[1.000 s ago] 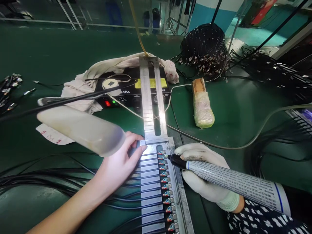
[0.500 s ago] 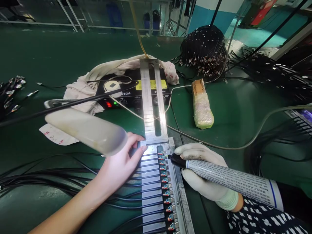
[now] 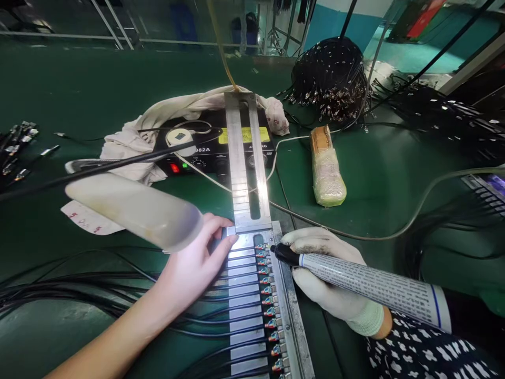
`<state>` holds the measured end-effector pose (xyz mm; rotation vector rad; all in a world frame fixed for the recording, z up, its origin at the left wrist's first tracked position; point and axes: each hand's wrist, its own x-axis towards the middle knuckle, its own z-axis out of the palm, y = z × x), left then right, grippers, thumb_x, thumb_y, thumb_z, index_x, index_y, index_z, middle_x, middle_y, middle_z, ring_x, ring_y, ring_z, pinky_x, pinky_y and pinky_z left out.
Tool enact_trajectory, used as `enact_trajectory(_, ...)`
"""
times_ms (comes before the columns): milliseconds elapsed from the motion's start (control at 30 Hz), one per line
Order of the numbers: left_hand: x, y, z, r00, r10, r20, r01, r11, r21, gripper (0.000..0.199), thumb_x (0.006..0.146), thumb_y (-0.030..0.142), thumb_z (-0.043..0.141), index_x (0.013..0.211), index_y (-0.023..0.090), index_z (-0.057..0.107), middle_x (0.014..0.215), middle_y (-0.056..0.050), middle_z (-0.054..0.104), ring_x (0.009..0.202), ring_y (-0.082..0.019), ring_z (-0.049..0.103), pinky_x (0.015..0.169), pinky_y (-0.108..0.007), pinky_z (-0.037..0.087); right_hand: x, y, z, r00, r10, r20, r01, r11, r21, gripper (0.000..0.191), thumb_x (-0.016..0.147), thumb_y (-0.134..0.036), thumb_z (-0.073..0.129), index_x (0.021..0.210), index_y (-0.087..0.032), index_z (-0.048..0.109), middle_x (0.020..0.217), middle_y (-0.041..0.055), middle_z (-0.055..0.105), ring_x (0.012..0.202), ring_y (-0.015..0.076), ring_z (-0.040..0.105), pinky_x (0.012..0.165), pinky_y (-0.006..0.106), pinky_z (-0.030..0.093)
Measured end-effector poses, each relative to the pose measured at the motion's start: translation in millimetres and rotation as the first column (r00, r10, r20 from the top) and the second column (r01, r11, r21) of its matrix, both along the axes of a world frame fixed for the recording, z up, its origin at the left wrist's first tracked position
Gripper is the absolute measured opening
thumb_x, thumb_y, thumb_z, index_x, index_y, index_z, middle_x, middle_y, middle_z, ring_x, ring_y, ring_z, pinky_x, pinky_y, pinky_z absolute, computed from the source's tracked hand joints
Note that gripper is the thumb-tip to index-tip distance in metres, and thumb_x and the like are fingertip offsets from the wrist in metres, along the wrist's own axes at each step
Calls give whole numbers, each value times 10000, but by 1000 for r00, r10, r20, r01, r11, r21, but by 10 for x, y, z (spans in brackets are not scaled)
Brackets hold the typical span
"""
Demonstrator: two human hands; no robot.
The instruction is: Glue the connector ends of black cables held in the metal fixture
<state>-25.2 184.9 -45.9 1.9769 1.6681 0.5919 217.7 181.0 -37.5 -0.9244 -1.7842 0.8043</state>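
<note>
My right hand (image 3: 327, 279), in a white glove with bare fingertips not showing, wraps around a printed tube with a black nozzle (image 3: 366, 284). The nozzle's tip is at the upper end of a row of small connectors (image 3: 266, 289) with coloured wires. These connectors sit side by side in a long metal fixture (image 3: 246, 300), each on a black cable (image 3: 213, 319). My bare left hand (image 3: 197, 263) grips the fixture's upper left corner, thumb on top and forefinger along the edge; the other fingers are hidden.
A pale translucent cylinder (image 3: 136, 210) hangs before my left hand. Behind the fixture stand a black control box (image 3: 213, 167) and a cloth (image 3: 130, 139). A plastic-wrapped block (image 3: 329, 173) lies right, with cable bundles (image 3: 329, 79) beyond. A slotted metal bar (image 3: 238, 152) extends away from the fixture.
The nozzle has shifted very slightly up and left, staying at the top connectors. My left hand keeps its hold on the fixture. The whole view has moved a little.
</note>
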Motion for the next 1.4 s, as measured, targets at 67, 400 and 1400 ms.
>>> enact_trajectory(67,2,-1,4,1000,-5,7,5,1000,8,201,945,397,484,963,225,585,832,7,515,824,-177,512,768,-298,390,-1,1,2,1000,-4,-5,4,1000,1,302,703,-62,702,955,-220,652,1003,37,705,915,211,685,835,359,579)
enact_trajectory(400,-7,-9,-16,1000,-10,18,10,1000,12,170,948,377,503,987,231,582,838,27,512,771,-143,531,752,-271,390,30,-20,13,1000,25,-4,-24,1000,13,293,691,-46,709,941,-190,656,1001,42,706,909,193,684,832,330,579)
enact_trajectory(1400,-3,28,-9,999,-12,38,12,1000,17,197,920,402,531,944,219,599,799,14,516,753,-169,522,717,-297,396,37,-171,53,999,-38,-16,38,999,2,292,695,-45,683,935,-210,658,994,39,707,906,206,685,824,348,582)
